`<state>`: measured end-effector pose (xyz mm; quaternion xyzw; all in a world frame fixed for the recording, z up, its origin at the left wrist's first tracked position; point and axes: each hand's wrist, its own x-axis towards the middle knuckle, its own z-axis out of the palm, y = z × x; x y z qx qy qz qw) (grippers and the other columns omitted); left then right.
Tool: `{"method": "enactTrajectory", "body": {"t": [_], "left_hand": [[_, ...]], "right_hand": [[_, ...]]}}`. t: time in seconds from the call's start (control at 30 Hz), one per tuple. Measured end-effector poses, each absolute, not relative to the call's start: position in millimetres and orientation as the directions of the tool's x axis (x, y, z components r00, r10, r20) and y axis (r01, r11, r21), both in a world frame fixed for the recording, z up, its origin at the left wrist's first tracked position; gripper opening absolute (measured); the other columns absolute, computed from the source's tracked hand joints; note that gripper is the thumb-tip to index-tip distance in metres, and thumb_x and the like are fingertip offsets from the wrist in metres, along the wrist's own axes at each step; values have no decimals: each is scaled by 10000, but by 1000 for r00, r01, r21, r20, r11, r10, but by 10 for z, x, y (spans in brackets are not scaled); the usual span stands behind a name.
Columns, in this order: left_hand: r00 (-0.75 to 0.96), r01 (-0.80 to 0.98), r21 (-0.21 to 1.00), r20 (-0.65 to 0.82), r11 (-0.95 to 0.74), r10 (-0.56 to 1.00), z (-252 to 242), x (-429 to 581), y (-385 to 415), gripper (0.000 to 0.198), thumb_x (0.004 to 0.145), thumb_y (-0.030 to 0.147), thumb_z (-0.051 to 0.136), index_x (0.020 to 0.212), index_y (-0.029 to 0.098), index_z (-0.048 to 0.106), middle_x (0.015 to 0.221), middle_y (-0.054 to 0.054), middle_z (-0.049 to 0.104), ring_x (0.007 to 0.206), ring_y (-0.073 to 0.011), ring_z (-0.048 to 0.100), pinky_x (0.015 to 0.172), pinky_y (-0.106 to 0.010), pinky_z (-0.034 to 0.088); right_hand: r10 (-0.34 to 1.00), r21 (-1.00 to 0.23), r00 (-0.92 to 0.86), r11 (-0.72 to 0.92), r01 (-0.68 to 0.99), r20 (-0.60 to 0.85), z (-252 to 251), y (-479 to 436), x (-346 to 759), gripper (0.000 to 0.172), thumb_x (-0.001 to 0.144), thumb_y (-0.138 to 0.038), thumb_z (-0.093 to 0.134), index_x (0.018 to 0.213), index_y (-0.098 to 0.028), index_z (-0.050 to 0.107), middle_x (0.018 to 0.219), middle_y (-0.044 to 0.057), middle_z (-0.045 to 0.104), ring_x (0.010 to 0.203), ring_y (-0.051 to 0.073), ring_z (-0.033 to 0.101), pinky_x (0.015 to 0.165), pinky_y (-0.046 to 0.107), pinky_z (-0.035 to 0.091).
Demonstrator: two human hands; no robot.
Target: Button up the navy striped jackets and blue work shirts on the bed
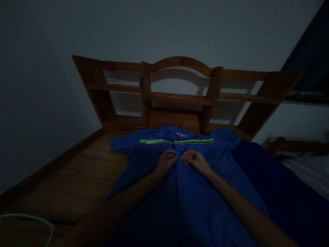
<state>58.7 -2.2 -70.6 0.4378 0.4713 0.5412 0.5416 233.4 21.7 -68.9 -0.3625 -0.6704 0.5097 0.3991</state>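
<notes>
A blue work shirt (200, 192) with a neon-yellow stripe (177, 141) across the chest lies flat, front up, on a wooden bed platform (84, 171). Its collar points toward the headboard. My left hand (166, 162) and my right hand (194, 160) meet at the shirt's front placket just below the stripe. Both have their fingers curled and pinched on the fabric edges there. What is between the fingertips is too small and dark to make out.
A wooden headboard with open shelves (180, 97) stands against the wall behind the shirt. A dark blue cloth (282, 192) lies to the right of the shirt. A white cable (38, 221) curves at the lower left. The room is dim.
</notes>
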Motion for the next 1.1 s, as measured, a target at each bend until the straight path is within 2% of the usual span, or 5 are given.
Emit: {"method": "enactTrajectory", "body": {"t": [0.13, 0.4, 0.67, 0.8, 1.1], "left_hand": [[-13, -185, 983, -25, 23, 1000, -728, 575, -27, 280, 603, 209, 701, 850, 158, 579, 620, 10, 633, 536, -103, 562, 527, -189, 412], [-42, 5, 999, 55, -54, 998, -793, 594, 56, 210, 637, 278, 701, 778, 160, 600, 687, -20, 673, 631, -152, 629, 565, -214, 442], [40, -3, 994, 109, -109, 993, -750, 591, 28, 206, 624, 131, 682, 808, 149, 591, 731, -33, 674, 692, -156, 641, 664, -246, 488], [42, 98, 973, 208, -211, 977, -743, 589, 7, 225, 620, 84, 669, 817, 164, 596, 728, -10, 652, 694, -128, 619, 681, -223, 475], [27, 233, 931, 284, -282, 958, -710, 575, -82, 262, 667, 98, 632, 901, 216, 627, 818, -10, 630, 765, -126, 585, 720, -215, 453]], "right_hand": [[870, -899, -389, 396, 189, 302, -638, 174, 2347, 256, 759, -399, 631, 836, -155, 648, 754, 30, 656, 672, 135, 607, 662, 252, 479], [811, -800, -438, 533, 276, 389, -589, 106, 2321, 184, 780, -354, 616, 797, -187, 692, 885, 48, 657, 849, 169, 608, 781, 288, 467], [874, -937, -399, 338, 92, 276, -647, 139, 2300, 227, 786, -336, 599, 933, -164, 587, 731, 4, 623, 647, 123, 611, 653, 255, 495], [882, -921, -391, 351, 168, 264, -651, 151, 2307, 286, 790, -388, 599, 962, -159, 599, 679, 6, 623, 616, 130, 614, 631, 251, 489], [773, -646, -424, 631, 430, 472, -537, 43, 2302, 156, 827, -245, 562, 936, -222, 670, 954, 53, 626, 856, 164, 587, 794, 299, 451]]}}
